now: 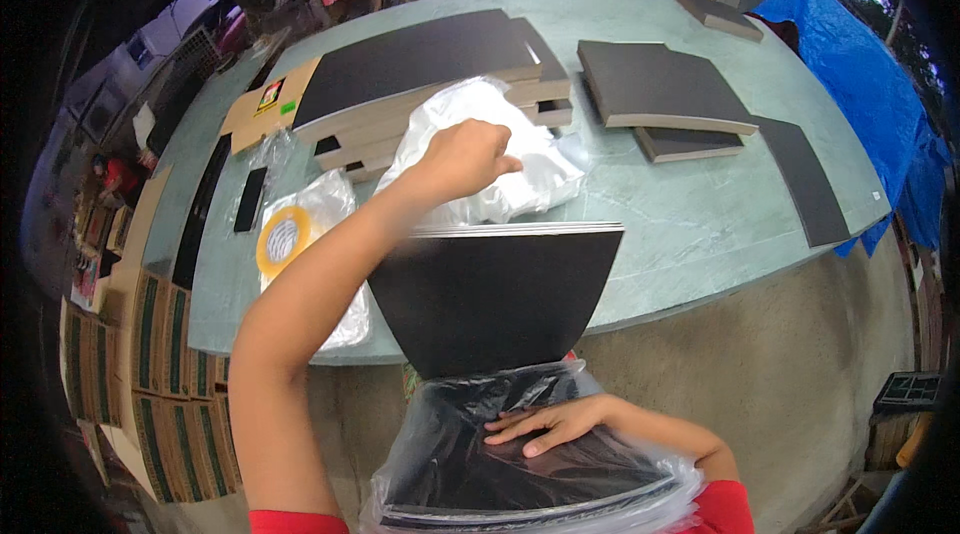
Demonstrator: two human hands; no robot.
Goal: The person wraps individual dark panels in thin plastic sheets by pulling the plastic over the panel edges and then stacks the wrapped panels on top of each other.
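Observation:
My left hand [465, 164] is over a pile of clear plastic bags [535, 169] on the table, its fingers curled in and the thumb forward. Whatever the fingers hold, if anything, is hidden. Close to me, my right hand [555, 424] lies flat with spread fingers on a clear plastic bag [420, 424] that covers black boards [470, 474]. Between the hands, a stack of black boards [500, 289] stands tilted against the table edge, its pale top edges showing.
The green table [660, 234] carries stacked black boards [430, 59] at the back left and more black boards [660, 84] at the right. A yellow tape roll [284, 242] rests on plastic at the left. Cardboard bundles [180, 354] stand beyond the left edge; a blue tarp [850, 94] hangs right.

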